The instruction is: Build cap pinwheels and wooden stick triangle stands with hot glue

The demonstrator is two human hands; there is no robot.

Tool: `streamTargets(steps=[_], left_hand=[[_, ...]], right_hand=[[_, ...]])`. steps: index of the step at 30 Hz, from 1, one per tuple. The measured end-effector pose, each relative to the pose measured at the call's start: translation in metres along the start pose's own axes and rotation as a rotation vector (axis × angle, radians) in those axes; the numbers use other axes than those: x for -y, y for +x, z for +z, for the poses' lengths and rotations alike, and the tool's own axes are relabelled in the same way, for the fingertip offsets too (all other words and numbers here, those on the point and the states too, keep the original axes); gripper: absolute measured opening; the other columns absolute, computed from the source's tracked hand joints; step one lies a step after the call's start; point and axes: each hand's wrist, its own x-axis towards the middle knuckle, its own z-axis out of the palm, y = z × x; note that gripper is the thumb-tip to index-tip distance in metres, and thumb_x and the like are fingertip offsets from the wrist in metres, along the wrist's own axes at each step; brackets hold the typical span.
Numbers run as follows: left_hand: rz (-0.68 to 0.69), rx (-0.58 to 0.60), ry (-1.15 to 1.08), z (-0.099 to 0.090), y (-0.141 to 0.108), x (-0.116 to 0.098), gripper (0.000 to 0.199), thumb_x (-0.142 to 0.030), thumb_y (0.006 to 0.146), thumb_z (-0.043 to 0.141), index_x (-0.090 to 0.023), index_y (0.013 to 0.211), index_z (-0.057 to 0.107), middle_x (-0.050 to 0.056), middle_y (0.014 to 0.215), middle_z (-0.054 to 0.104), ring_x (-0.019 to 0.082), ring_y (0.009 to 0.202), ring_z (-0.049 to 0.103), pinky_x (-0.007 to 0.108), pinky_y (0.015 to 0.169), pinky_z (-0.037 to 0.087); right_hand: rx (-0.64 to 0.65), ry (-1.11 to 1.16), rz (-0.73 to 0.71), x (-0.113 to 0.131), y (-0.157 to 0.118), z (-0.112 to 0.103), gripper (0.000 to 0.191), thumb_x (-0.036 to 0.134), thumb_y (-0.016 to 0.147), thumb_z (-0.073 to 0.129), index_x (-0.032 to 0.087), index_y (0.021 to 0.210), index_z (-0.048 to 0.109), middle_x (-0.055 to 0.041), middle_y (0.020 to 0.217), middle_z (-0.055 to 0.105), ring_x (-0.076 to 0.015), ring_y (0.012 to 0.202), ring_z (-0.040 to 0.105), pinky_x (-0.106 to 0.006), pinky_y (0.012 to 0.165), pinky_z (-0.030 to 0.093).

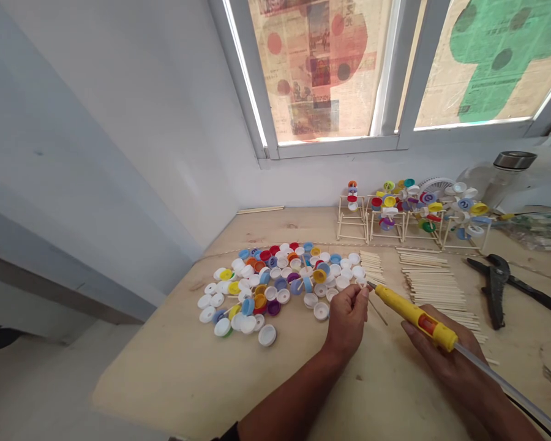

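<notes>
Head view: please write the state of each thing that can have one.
Left hand, pinching something too small to tell
Right hand, closed around the yellow tool
Yellow tool, held, tip near the left hand
Bottle caps, closely clustered
Loose sticks, lying in rows
Stick frames, standing, fitted with caps
Black tool, lying unheld
Bottle, lidded
Fan, cannot tell if running
Windows, papered over

A pale wall (298,177) rises from the far edge of the worktop (165,380), with a grey-framed window (340,146) above. Newspaper (298,79) covers its panes, red shapes on the left, a green one on the right. Near the far edge, towards the right, are a white fan (434,184) and a clear bottle (505,182) with a metallic lid (515,160). Black pliers (494,297) lie nearer.
</notes>
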Motion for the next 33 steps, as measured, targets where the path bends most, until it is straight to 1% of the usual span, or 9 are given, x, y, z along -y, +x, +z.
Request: streamTargets(steps=[6, 13, 17, 19, 22, 23, 25, 30, 33], left_hand=[[-0.004, -0.005, 0.002, -0.001, 0.0, 0.0, 0.045, -0.058, 0.08, 0.051, -0.019, 0.059, 0.047, -0.006, 0.044, 0.038, 0.008, 0.042, 0.031, 0.022, 0.044, 0.024], [0.009, -0.003, 0.009, -0.001, -0.001, -0.001, 0.041, -0.053, 0.083, 0.05, -0.019, 0.06, 0.046, -0.006, 0.046, 0.039, 0.008, 0.044, 0.031, 0.021, 0.045, 0.025], [-0.001, -0.002, -0.011, -0.001, -0.001, 0.0, 0.041, -0.054, 0.081, 0.051, -0.019, 0.062, 0.046, -0.006, 0.046, 0.039, 0.008, 0.043, 0.032, 0.021, 0.045, 0.025], [-0.018, -0.001, -0.047, -0.001, -0.001, 0.002, 0.039, -0.054, 0.08, 0.053, -0.019, 0.066, 0.048, -0.007, 0.047, 0.039, 0.007, 0.043, 0.031, 0.02, 0.045, 0.025], [-0.037, -0.014, -0.103, 0.0, 0.0, 0.003, 0.035, -0.053, 0.079, 0.056, -0.018, 0.082, 0.053, -0.009, 0.047, 0.038, 0.007, 0.041, 0.03, 0.02, 0.044, 0.025], [-0.041, -0.02, -0.116, 0.0, 0.0, 0.004, 0.036, -0.052, 0.079, 0.057, -0.018, 0.087, 0.053, -0.009, 0.047, 0.038, 0.007, 0.041, 0.03, 0.019, 0.044, 0.025], [-0.042, -0.031, -0.133, 0.0, 0.0, 0.004, 0.036, -0.051, 0.078, 0.058, -0.018, 0.091, 0.052, -0.01, 0.047, 0.039, 0.006, 0.04, 0.03, 0.019, 0.043, 0.025], [-0.031, -0.039, -0.14, 0.0, 0.0, 0.006, 0.033, -0.05, 0.078, 0.058, -0.019, 0.088, 0.049, -0.011, 0.047, 0.038, 0.006, 0.04, 0.03, 0.018, 0.043, 0.025], [-0.037, -0.035, -0.144, 0.0, 0.001, 0.007, 0.032, -0.049, 0.078, 0.059, -0.019, 0.086, 0.048, -0.011, 0.047, 0.037, 0.006, 0.04, 0.031, 0.017, 0.043, 0.025]], right_hand=[[-0.004, 0.02, -0.006, -0.001, 0.0, 0.002, 0.034, 0.053, 0.086, 0.046, 0.023, 0.07, 0.049, 0.0027, 0.057, 0.05, -0.012, 0.051, 0.047, -0.023, 0.049, 0.037], [0.003, -0.001, -0.008, 0.0, -0.001, 0.001, 0.031, 0.05, 0.087, 0.047, 0.023, 0.071, 0.049, 0.0023, 0.059, 0.05, -0.0119, 0.052, 0.046, -0.024, 0.051, 0.037], [0.005, 0.019, -0.021, 0.001, -0.001, 0.002, 0.031, 0.05, 0.087, 0.046, 0.023, 0.072, 0.048, 0.0021, 0.058, 0.049, -0.012, 0.052, 0.046, -0.024, 0.05, 0.036], [0.007, 0.03, -0.024, 0.0, -0.001, 0.003, 0.032, 0.05, 0.087, 0.045, 0.023, 0.07, 0.046, 0.0023, 0.058, 0.048, -0.0118, 0.051, 0.045, -0.023, 0.049, 0.035], [-0.002, 0.035, -0.027, 0.0, -0.001, 0.004, 0.033, 0.051, 0.088, 0.044, 0.023, 0.07, 0.045, 0.0027, 0.058, 0.047, -0.0113, 0.05, 0.043, -0.023, 0.048, 0.034], [-0.007, 0.032, -0.028, -0.001, -0.001, 0.004, 0.033, 0.051, 0.088, 0.043, 0.024, 0.07, 0.045, 0.0029, 0.057, 0.047, -0.0112, 0.05, 0.042, -0.023, 0.048, 0.034], [-0.014, 0.022, -0.027, -0.002, 0.0, 0.004, 0.033, 0.052, 0.087, 0.043, 0.024, 0.07, 0.046, 0.003, 0.057, 0.047, -0.0112, 0.049, 0.042, -0.023, 0.048, 0.034], [0.005, 0.023, -0.011, -0.008, 0.001, 0.004, 0.028, 0.05, 0.086, 0.046, 0.023, 0.075, 0.049, 0.0021, 0.064, 0.051, -0.0127, 0.057, 0.048, -0.024, 0.053, 0.037], [0.021, -0.005, 0.035, -0.009, 0.002, -0.003, 0.026, 0.048, 0.085, 0.048, 0.023, 0.076, 0.048, 0.0027, 0.065, 0.052, -0.0124, 0.059, 0.049, -0.024, 0.055, 0.038]])
